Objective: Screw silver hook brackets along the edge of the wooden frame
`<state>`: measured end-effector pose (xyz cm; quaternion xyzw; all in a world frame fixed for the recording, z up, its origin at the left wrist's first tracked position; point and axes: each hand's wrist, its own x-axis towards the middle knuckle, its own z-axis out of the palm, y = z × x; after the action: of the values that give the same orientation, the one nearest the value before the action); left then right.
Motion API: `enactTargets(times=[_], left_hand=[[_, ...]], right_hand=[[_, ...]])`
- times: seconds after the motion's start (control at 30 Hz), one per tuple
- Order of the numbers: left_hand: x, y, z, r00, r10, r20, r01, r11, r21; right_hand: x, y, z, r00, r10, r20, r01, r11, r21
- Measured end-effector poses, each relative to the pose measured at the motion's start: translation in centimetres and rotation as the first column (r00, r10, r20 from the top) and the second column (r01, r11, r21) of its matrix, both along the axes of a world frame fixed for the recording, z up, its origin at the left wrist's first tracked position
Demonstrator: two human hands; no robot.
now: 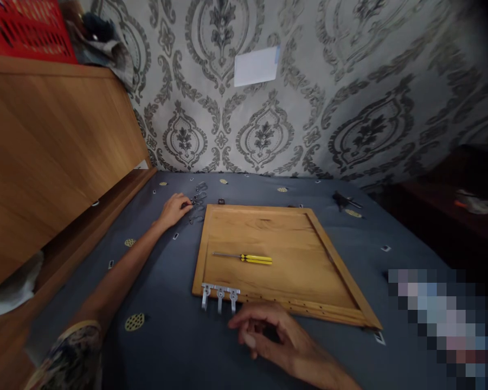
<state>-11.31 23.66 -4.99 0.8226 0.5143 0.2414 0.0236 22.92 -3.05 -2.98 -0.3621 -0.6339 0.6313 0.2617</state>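
Stretches the left hand [177, 210] to the loose hooks [200, 196], just beside the far left corner of the board [293, 238], with fingers bent and bunched at the left side of the pile; cannot tell whether grasping a hook or only touching one. Holds the right hand [278, 336] at the near edge of the board, loosely curled and released, with a finger pointing left, near the rack [220, 292]; cannot tell whether touching the board. Has the board lying flat on the dark cloth [162, 336], in the middle, with a raised rim and small dark dots along the near side. Shows the silver rack at the left end of that side, with three prongs jutting past the edge; cannot tell whether fastened. Has a screwdriver [256, 259] lying on the board, yellow and black at the handle, with tip to the left. Well apart to the right, shows a black object [341, 200] on the cloth. To the left, has a cabinet [57, 135] with a red basket [28, 35] on top; behind, a patterned wall [264, 135] bearing a white sheet [255, 67]
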Motion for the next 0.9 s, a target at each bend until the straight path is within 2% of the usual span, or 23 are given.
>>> enactTargets(times=[0.17,0.3,0.4,0.47,0.53,0.6,0.7,0.8,0.9], left_hand=[[0.1,-2.2,0.6,0.999,-0.025,0.034,0.025,1.000,-0.003],[0.6,-4.6,0.5,0.996,-0.072,0.050,0.074,0.996,-0.040],[0.8,-5.3,0.6,0.995,-0.064,0.082,0.070,0.995,-0.071],[0.8,-5.5,1.2,0.992,-0.042,0.121,0.052,0.995,-0.086],[0.8,-5.9,2.2,0.985,-0.027,0.169,0.045,0.993,-0.107],[1.0,-7.2,3.4,0.976,-0.040,0.213,0.074,0.985,-0.154],[2.2,-10.8,4.8,0.958,-0.111,0.263,0.183,0.946,-0.267],[4.7,-15.8,5.2,0.931,-0.207,0.300,0.315,0.872,-0.376],[7.2,-20.1,5.0,0.899,-0.283,0.333,0.414,0.796,-0.441]], right_hand=[[0.0,0.2,0.4,1.000,0.008,-0.005,-0.009,0.999,-0.048],[-0.1,0.1,0.9,1.000,0.023,0.011,-0.023,0.999,-0.041],[-0.3,0.0,1.2,1.000,0.021,0.023,-0.021,1.000,-0.022],[-0.4,0.0,1.2,1.000,-0.014,0.021,0.014,1.000,-0.004],[-0.6,0.1,1.0,0.993,-0.117,-0.004,0.118,0.992,0.040],[-0.7,0.2,0.8,0.962,-0.270,-0.049,0.274,0.954,0.124],[-0.9,0.2,0.7,0.900,-0.420,-0.114,0.433,0.836,0.337],[-1.3,-0.1,0.6,0.908,-0.398,-0.130,0.399,0.729,0.557],[-2.0,-0.7,0.6,0.945,-0.315,-0.085,0.284,0.667,0.689]])
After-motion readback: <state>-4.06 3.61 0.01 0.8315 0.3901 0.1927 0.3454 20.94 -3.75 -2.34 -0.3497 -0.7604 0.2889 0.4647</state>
